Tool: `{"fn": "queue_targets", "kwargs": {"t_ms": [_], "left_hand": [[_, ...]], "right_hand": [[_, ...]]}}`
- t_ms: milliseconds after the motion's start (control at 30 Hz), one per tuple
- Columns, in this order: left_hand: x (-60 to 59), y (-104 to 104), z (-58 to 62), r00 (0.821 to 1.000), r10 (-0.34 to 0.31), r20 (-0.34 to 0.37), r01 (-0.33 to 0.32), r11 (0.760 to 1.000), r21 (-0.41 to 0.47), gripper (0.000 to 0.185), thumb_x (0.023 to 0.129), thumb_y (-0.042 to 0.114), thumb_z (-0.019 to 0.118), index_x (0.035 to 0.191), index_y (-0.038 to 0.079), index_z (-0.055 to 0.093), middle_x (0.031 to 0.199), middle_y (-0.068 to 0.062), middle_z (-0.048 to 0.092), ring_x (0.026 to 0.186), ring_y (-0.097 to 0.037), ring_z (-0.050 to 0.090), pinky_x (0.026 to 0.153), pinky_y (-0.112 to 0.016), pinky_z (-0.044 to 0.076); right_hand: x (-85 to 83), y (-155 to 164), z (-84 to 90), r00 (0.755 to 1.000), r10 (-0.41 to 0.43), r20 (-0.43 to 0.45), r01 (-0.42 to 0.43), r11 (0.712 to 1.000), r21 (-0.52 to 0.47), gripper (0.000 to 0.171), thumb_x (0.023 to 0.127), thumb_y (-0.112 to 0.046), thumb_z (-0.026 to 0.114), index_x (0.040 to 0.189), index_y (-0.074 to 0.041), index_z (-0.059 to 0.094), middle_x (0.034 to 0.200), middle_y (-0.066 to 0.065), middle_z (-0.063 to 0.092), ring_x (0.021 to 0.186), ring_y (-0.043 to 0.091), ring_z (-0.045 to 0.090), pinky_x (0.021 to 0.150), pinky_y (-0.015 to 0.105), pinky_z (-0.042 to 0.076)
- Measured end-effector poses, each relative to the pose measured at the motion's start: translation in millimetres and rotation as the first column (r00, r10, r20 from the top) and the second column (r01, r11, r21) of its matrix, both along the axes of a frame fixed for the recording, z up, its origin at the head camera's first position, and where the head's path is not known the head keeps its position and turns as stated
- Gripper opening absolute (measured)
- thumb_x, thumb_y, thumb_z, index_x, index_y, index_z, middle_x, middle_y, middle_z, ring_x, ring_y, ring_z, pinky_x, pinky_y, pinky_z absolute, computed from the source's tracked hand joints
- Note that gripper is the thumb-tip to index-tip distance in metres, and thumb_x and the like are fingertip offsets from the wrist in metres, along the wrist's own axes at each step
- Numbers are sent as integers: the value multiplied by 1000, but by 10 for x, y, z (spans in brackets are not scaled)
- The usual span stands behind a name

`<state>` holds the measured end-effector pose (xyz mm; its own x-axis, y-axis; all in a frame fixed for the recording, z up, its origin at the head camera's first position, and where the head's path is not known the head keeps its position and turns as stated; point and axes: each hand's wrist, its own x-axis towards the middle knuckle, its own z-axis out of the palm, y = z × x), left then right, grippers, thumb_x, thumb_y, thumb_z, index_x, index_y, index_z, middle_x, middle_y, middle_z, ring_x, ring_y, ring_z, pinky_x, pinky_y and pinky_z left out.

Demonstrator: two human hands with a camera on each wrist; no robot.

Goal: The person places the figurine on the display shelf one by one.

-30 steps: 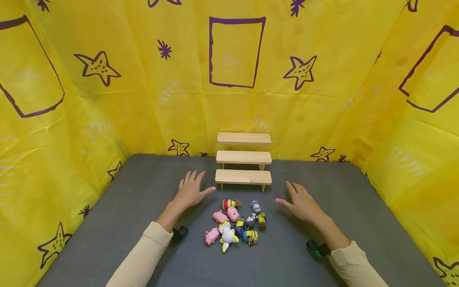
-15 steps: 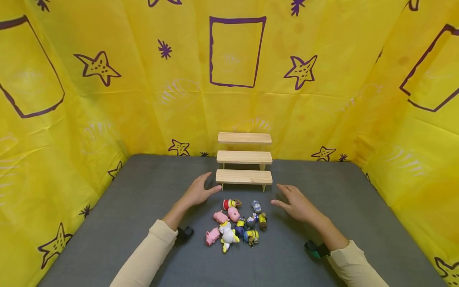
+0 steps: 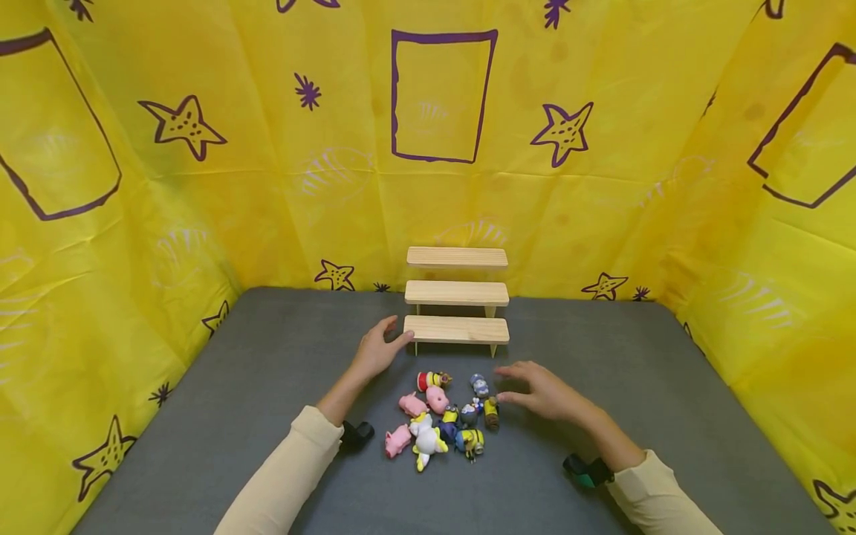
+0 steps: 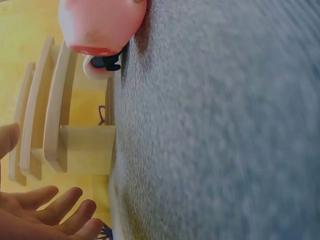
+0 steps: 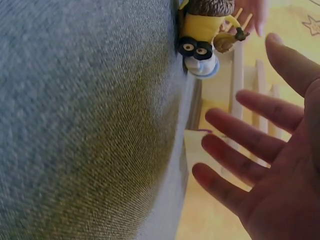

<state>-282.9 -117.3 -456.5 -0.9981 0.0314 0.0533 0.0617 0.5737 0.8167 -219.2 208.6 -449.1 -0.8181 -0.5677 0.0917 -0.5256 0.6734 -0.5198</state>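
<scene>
Both hands slid inward, fingers spread: left hand (image 3: 377,351) by crosswise wooden steps (image 3: 457,329), right hand (image 3: 543,393) beside toy figures (image 3: 446,416).

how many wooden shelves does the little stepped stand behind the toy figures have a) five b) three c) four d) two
b, the head view shows the wooden stand with three stepped shelves rising toward the yellow backdrop, all of them bare, with the pile of toy figures lying on the grey mat in front.
</scene>
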Motion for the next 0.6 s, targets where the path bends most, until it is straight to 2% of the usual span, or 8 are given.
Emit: {"fn": "queue_targets", "kwargs": {"t_ms": [200,433,600], "left_hand": [[-22,26,-29,999,40,-14,-40,997,61,55,95,29,62,139,-1,49,129,-24,61,120,-38,58,101,-50,45],[-39,48,-25,996,84,-38,-79,991,110,45,95,24,62,132,-1,57,118,-21,67,110,-34,64,95,-46,49],[-36,64,-18,995,93,-39,-86,987,138,38,95,19,62,127,-2,61,114,-21,69,107,-33,65,93,-45,51]], "right_hand": [[-30,-10,-39,996,88,30,-88,996,9,43,91,-33,68,122,-5,66,118,8,69,109,27,61,94,45,47],[-58,-29,-48,981,187,48,-187,982,-20,36,86,-17,73,119,-3,67,115,10,70,106,26,65,92,39,50],[-67,-49,-60,974,207,92,-206,978,-17,37,85,-14,74,121,-4,67,116,11,70,108,28,64,93,39,50]]}}
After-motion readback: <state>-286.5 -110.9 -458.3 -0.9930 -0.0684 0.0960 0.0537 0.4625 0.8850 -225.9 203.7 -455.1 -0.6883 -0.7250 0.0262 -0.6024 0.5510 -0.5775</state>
